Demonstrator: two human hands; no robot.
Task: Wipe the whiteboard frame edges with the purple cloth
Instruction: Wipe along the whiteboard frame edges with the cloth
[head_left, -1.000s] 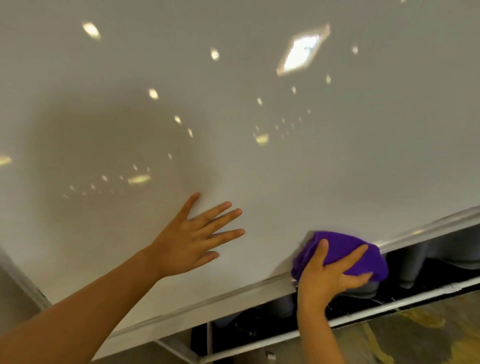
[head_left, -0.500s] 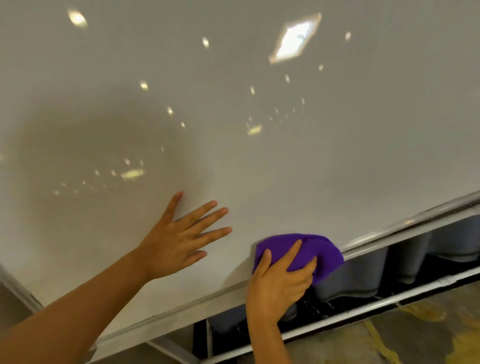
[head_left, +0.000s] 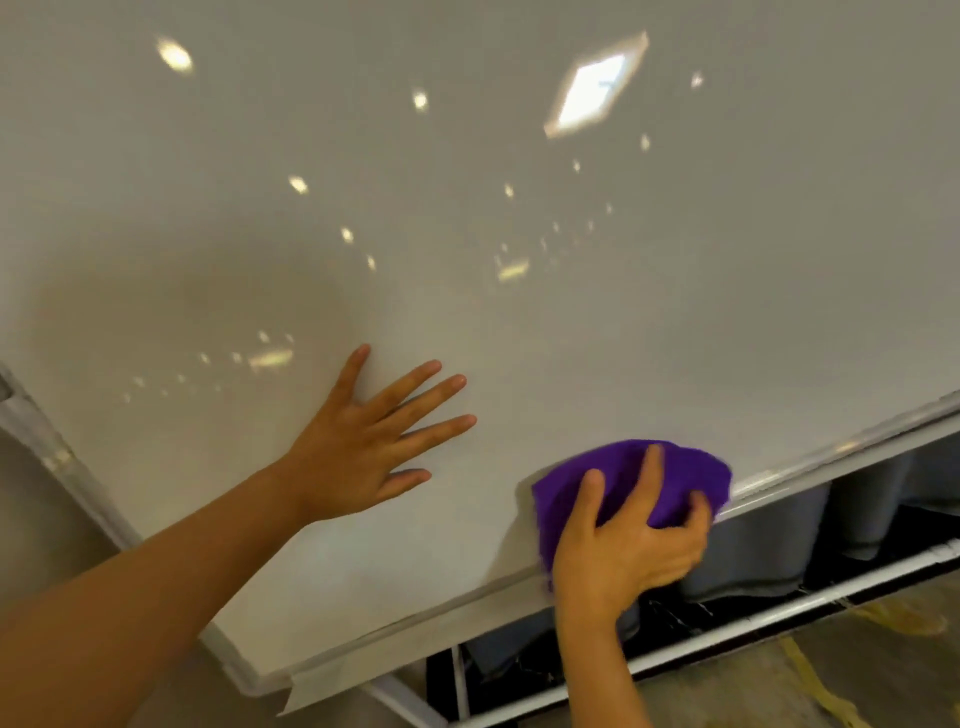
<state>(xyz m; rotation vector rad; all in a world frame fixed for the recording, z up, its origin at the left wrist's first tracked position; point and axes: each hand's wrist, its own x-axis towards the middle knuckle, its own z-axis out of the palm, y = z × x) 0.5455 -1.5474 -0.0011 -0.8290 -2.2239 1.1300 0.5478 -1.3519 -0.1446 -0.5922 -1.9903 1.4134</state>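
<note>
Concrete floor (head_left: 883, 670) with worn yellow marking shows at the lower right, nearest the viewer, behind a white metal stand rail (head_left: 779, 618) that runs under the board. Above that rail, the right hand (head_left: 623, 551) grips a bunched purple microfibre cloth (head_left: 670, 478), its fingers curled over the fabric and pressing it onto the pale grey bottom frame edge (head_left: 467, 618) of the whiteboard, partly lapping onto the board face. Motion blur softens the cloth's right side. Grey fabric-covered shapes (head_left: 769, 545) sit in the dark space beneath the frame, just behind the right hand. To the left and higher, the left hand (head_left: 363, 441) lies flat against the glossy white whiteboard surface (head_left: 519, 208), fingers straight and spread apart, holding nothing, well apart from the cloth. Farther up, the surface carries bright reflections of ceiling lights (head_left: 595, 88), one diamond-shaped.
</note>
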